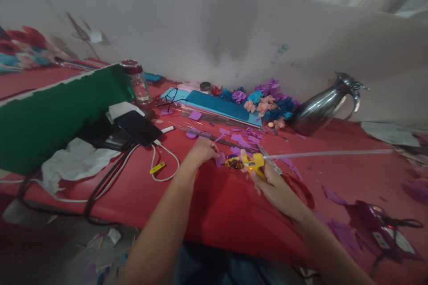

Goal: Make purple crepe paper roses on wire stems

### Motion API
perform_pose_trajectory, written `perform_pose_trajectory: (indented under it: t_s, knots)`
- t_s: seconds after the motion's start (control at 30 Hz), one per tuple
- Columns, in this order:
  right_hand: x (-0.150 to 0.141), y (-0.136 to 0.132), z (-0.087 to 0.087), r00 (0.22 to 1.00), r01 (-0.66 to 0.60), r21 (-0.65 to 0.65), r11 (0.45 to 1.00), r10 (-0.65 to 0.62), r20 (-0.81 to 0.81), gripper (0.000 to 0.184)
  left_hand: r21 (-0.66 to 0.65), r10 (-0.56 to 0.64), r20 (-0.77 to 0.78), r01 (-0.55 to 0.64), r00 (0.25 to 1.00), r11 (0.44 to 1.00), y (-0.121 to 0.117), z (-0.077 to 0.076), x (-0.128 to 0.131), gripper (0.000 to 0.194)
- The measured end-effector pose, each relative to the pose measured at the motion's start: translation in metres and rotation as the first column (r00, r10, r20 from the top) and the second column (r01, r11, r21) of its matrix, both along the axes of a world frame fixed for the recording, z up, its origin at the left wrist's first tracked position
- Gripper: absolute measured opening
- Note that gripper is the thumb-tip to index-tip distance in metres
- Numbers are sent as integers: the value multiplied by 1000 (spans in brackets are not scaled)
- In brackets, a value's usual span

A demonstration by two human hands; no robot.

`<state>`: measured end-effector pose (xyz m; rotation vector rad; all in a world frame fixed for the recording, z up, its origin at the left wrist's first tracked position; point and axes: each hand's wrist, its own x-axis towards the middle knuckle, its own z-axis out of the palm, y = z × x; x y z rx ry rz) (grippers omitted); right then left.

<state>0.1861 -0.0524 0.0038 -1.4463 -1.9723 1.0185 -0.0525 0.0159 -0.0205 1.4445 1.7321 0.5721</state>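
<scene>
Yellow glue gun (pixel 257 160) is sitting in the right hand's (pixel 273 183) grip over the counter (pixel 334 167); I'm not making out whether the left hand (pixel 201 151) is pinching purple paper (pixel 220 160); gluing is seemingly underway, next needing steady aim.

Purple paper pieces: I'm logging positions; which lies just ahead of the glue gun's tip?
The purple piece between the left hand and the yellow glue gun; the others lie outside that gap.
</scene>
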Motion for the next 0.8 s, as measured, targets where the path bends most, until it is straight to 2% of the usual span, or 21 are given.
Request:
perform_pose_trajectory:
  t_s: [0.4,0.67,0.8]
  knots:
    - [-10,5,-3,999,1,-7,1000,-1,39,35,-5,-17,-56,16,998,1000,-3,8,2,7]
    - [-16,5,1,995,-4,-76,997,12,104,35,0,-30,-75,30,997,1000,-4,10,3,11]
    - [-16,7,0,995,6,-65,998,1,98,33,-1,-42,-77,42,996,999,-3,10,2,13]
